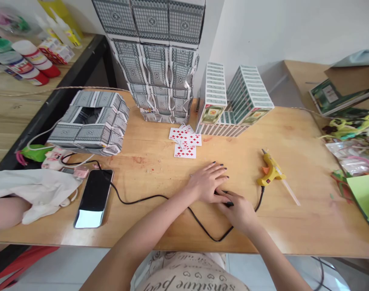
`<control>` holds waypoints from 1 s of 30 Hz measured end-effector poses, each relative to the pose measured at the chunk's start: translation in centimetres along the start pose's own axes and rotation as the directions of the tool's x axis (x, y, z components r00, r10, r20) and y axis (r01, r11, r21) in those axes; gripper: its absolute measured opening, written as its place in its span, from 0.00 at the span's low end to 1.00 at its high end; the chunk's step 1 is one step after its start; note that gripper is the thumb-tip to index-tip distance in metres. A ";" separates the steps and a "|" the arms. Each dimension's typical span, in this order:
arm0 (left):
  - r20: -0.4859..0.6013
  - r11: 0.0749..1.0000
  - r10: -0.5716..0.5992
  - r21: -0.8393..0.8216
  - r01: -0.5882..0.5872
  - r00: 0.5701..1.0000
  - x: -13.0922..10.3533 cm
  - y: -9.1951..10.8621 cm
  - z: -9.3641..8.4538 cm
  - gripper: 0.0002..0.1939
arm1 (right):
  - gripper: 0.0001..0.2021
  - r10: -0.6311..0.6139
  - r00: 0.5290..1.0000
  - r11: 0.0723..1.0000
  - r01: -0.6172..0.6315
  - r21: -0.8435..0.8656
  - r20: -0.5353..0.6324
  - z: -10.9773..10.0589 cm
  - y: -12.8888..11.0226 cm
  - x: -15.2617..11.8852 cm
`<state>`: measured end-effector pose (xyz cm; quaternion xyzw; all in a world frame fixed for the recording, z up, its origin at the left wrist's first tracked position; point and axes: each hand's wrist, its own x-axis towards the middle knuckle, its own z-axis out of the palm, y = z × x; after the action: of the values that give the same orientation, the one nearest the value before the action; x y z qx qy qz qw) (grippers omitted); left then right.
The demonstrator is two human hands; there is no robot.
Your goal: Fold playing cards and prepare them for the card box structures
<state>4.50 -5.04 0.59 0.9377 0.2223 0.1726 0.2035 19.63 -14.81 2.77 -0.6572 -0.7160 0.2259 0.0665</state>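
Note:
My left hand (206, 184) lies palm down on the table with its fingers stretched forward, holding nothing that I can see. Close against it, my right hand (239, 210) has its thumb and fingers closed round a small black piece (229, 198) on the power cord; the fingers partly cover it, so I cannot tell its exact kind. The black cord (199, 223) loops across the table near both hands. To the right lies a yellow hot glue gun (271, 169) with a clear glue stick in its back. Several red-diamond playing cards (186, 140) lie beyond my left hand.
A tall tower of playing cards (160, 72) stands behind, beside a green-backed card structure (233, 101). A hollow card block (93, 123) and a smartphone (93, 198) are at left. Another person's arm (9, 214) rests at the left edge. Craft supplies (351, 133) crowd the right.

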 end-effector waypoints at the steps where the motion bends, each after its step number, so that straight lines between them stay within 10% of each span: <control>1: 0.002 1.000 -0.005 -0.002 0.005 1.000 0.1 0.0 0.0 0.37 | 0.18 -0.011 1.000 1.000 0.011 0.010 0.003 -0.1 0.1 0.1; 12: 0.046 0.976 -0.209 -0.052 0.212 0.977 -4.3 5.0 -0.5 0.33 | 0.13 -0.133 0.956 0.982 0.092 0.163 0.260 -1.1 -1.1 -2.2; 30: 0.042 0.996 -0.089 0.015 0.088 0.995 -2.9 3.3 0.3 0.40 | 0.18 -0.129 0.990 0.987 0.133 -0.089 0.052 0.7 -0.9 -2.8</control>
<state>3.34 -9.20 1.19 0.9317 0.2604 0.1420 0.2097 18.90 -17.76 3.13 -0.6058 -0.7686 0.2027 0.0344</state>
